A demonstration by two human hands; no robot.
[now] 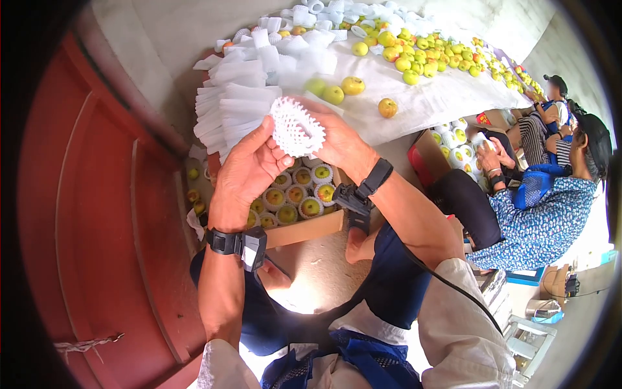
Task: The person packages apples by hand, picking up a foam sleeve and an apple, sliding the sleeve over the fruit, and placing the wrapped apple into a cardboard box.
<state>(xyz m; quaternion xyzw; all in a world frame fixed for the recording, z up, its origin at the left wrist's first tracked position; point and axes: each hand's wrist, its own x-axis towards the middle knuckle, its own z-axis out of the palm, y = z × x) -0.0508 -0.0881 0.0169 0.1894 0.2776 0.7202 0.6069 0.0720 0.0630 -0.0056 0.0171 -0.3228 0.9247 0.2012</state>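
Observation:
A white foam net sleeve is held up between both my hands, over a cardboard box. My left hand has its thumb and fingertips against the sleeve's left edge. Around the sleeve's right side, my right hand is closed, its fingers partly hidden behind the foam. Whether fruit is inside the sleeve cannot be made out. In the box below, several apples sit in foam sleeves. A stack of flattened white sleeves lies just beyond my left hand.
Loose apples are spread over a white-covered table. A co-worker sits at the right beside another box of sleeved apples, with more people behind. A red door stands at the left.

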